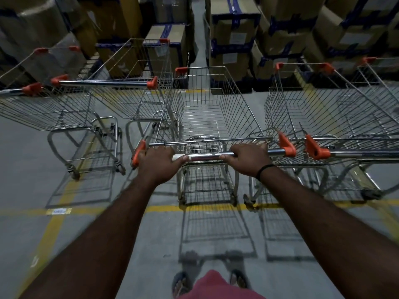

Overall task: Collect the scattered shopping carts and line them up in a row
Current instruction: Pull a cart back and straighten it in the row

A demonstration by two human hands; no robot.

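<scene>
Grey concrete floor (32, 158) marked with worn yellow lines (216, 207) runs to stacks of brown cardboard boxes (233, 39) strapped with blue tape at the far side. The held cart (211, 108), a silver wire-mesh basket with orange plastic corners, stands in the middle, nose toward the boxes. The left grip (158, 162) and right grip (248, 159) both curl round its shiny metal handle bar (203, 157), one near each end. Two matching carts (133, 98) stand just beside it on the left and two more carts (313, 113) on the right, hemming it in on both sides. A black band (264, 170) circles the right wrist.
</scene>
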